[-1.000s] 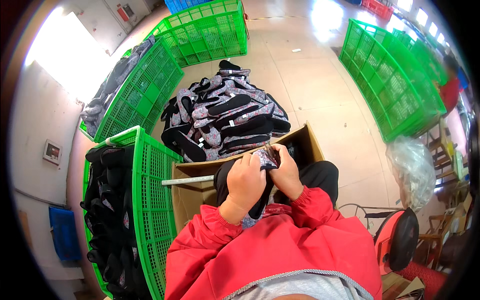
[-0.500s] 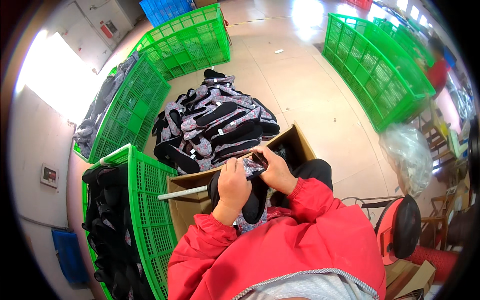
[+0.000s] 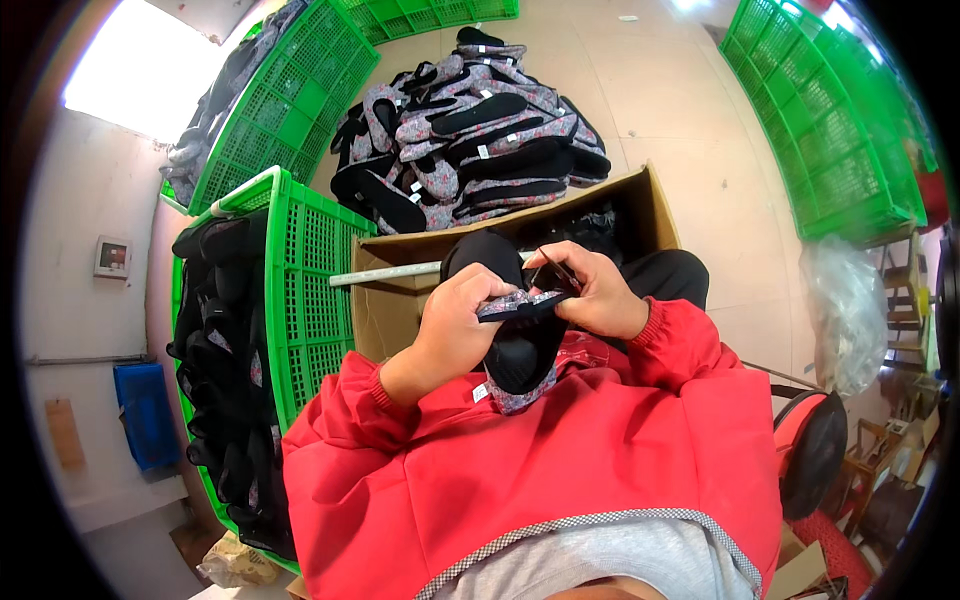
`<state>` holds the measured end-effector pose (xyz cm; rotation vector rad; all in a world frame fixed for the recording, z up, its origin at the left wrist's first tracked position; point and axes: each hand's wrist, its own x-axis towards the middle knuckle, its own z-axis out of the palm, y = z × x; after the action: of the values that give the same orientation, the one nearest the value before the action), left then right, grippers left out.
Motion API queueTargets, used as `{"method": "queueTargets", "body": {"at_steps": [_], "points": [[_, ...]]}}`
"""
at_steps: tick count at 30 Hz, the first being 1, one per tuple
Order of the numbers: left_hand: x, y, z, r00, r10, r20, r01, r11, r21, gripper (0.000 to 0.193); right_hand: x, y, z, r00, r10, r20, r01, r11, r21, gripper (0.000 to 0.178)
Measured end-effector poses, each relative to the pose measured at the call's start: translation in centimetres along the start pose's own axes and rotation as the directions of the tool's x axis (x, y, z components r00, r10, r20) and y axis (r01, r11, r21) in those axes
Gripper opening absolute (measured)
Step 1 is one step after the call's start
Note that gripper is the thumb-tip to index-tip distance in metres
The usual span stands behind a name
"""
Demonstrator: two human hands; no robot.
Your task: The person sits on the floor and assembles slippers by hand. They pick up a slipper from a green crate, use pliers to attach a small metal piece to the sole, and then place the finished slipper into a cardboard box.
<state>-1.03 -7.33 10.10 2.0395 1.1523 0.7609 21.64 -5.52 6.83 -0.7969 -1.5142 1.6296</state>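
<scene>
Where the slipper (image 3: 520, 362) lies: between both hands, against the red jacket (image 3: 540, 460), black insole uppermost, white tag (image 3: 480, 392) at 7 o'clock.
Left hand (image 3: 452, 322): fingers curled closed on the patterned upper (image 3: 512, 302) from 9 o'clock.
Right hand (image 3: 606, 296): thumb and fingers pinched closed on the upper's edge at 2 o'clock; a thin dark item there is too unclear to name.
Slipper handling: judged light; upper soft, sole firmer; neither slippery nor fragile.
Hold point: sole edge preferred; the upper probably folds.
Cardboard box (image 3: 390, 318): 10 to 1 o'clock, obstructing access to the slipper pile (image 3: 480, 120) at 12.
Pole (image 3: 390, 274): 10 o'clock, across the box.
Green crate (image 3: 325, 260): 9 o'clock, holding dark slippers (image 3: 225, 370).
Clear plastic bag (image 3: 850, 310): 3 o'clock, well apart.
</scene>
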Motion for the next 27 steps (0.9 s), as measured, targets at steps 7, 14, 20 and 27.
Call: {"method": "queueTargets", "body": {"at_steps": [7,14,20,27], "points": [[-2.0,0.4,0.3,0.766,-0.299,0.569,0.618,0.104,-0.779,0.032,1.0,3.0,-0.1,0.995,0.057,0.084,-0.079,0.957,0.281,0.049],[-2.2,-0.3,2.6,0.783,-0.19,0.592,0.496,-0.383,-0.779,0.039,0.7,6.4,-0.2,0.963,0.22,0.154,-0.268,0.826,0.496,0.036],[-2.5,-1.7,5.6,0.848,0.034,0.528,0.464,-0.529,-0.711,0.042,0.4,7.0,1.5,0.963,0.234,0.137,-0.262,0.669,0.696,0.036],[-1.8,-0.4,6.6,0.9,-0.222,0.376,0.298,-0.316,-0.901,0.043,0.6,8.8,2.2,0.984,0.158,-0.085,-0.079,0.81,0.582,0.031]]}}
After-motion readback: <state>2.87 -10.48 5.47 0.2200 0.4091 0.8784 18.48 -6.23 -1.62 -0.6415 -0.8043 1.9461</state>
